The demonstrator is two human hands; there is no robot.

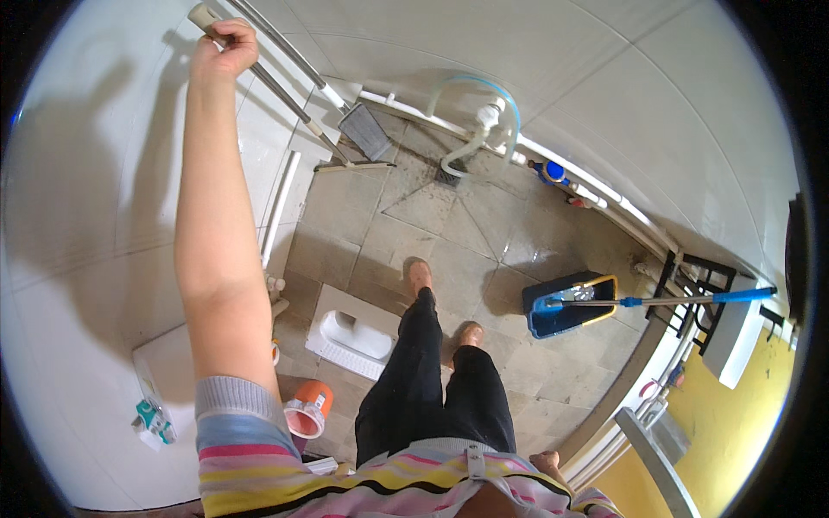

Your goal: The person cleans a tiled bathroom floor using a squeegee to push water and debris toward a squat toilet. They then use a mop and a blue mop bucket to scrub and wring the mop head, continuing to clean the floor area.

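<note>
My left arm reaches up to the far left. My left hand (226, 47) is closed round the upper end of a floor squeegee (289, 102), just below its beige grip end. The squeegee's metal pole slants down to a long thin blade resting on the tiled floor. Close beside it a flat mop (365, 131) with a grey pad and a metal pole leans along the left wall. Low in the picture, beside my hip, part of my right hand (546, 462) shows; its fingers cannot be made out.
A white squat toilet (350, 338) lies left of my feet, with an orange pail (309, 409) nearer. To the right stands a dark blue mop bucket (570, 306) with a blue-handled pole (665, 300) across it. A hose (462, 160) enters a floor drain; white pipes (591, 177) line the wall.
</note>
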